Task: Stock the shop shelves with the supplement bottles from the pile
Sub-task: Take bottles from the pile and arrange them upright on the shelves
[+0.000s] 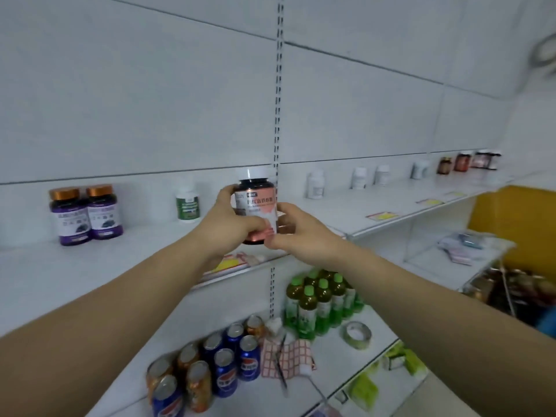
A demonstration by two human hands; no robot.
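I hold a dark supplement bottle with a white cap and a pink-and-white label upright above the front edge of the white upper shelf. My left hand grips its left side and my right hand holds its lower right. On the shelf to the left stand two purple-labelled bottles with gold caps and a green-labelled white bottle. Several white bottles and dark jars stand further right. A pile of dark bottles lies at the right edge.
The lower shelf holds green-capped drink bottles, soda cans, a tape roll, a checked sticker sheet and green packets. Yellow price tags line the upper shelf's edge. A yellow wall is at right.
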